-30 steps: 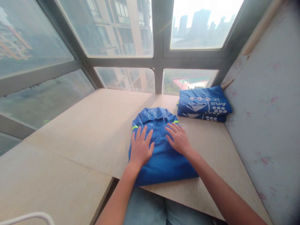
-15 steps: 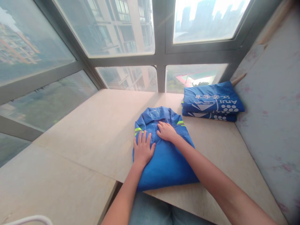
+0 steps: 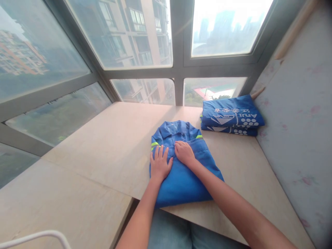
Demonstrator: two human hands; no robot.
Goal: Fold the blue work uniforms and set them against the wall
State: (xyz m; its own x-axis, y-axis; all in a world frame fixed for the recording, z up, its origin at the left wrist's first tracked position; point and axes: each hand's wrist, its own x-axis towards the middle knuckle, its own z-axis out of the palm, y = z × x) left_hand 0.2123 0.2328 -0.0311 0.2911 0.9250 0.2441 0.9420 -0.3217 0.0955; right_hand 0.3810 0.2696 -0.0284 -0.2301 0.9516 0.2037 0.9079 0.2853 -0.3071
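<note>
A folded blue work shirt (image 3: 183, 180) with yellow-green reflective strips lies on the pale board (image 3: 103, 148) in front of me, collar pointing away. My left hand (image 3: 159, 164) rests flat on the shirt's left half, fingers stretched out. My right hand (image 3: 184, 153) lies on the shirt just right of it, near the chest, fingers curled slightly down onto the cloth. Neither hand holds anything.
Two folded blue garments (image 3: 230, 116) with white lettering are stacked at the far right, against a floral padded wall (image 3: 298, 114). Large windows (image 3: 135, 34) surround the board. Its near edge ends above my knees in jeans (image 3: 176, 235). A white rail (image 3: 33, 238) shows at the lower left.
My right hand slid left from the shirt's right side toward the chest beside my left hand. The left hand stayed pressed flat. The view shifted slightly.
</note>
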